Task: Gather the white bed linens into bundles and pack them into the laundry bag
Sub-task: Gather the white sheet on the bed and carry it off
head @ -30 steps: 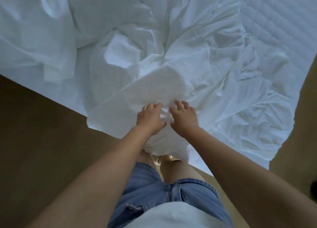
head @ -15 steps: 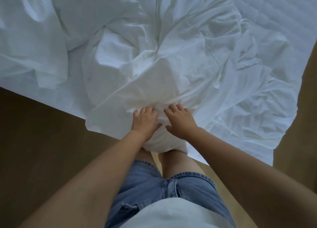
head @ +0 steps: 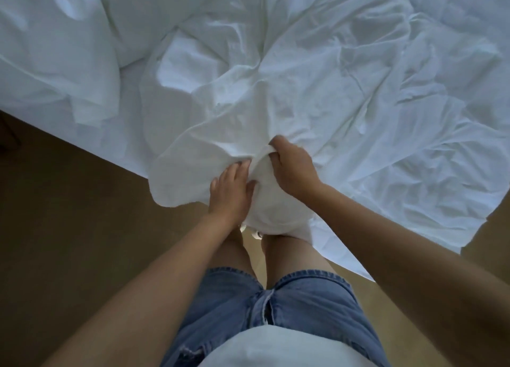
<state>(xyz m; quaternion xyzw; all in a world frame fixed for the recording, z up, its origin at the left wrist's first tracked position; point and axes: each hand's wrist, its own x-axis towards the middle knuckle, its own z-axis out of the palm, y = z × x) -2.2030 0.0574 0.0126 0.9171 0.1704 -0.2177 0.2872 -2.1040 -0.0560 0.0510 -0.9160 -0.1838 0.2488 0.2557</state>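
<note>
A large crumpled white sheet (head: 317, 71) covers the bed and hangs over its near edge. A bunched wad of the sheet (head: 273, 201) sits against my knees. My right hand (head: 292, 168) grips a fold at the top of that wad, fingers curled into the cloth. My left hand (head: 230, 192) presses on the wad's left side, with its fingers pushed into the fold and its thumb against the cloth. A loose flap (head: 176, 173) droops to the left of my left hand. No laundry bag is in view.
Brown floor (head: 69, 214) lies left of the bed and below its edge. More rumpled white bedding (head: 55, 49) is piled at the far left. I stand close against the bed in denim shorts (head: 276, 311).
Both hands have pulled the bunched sheet toward my knees. My right hand moved up and curled over a fold; my left hand shifted lower on the wad's left side.
</note>
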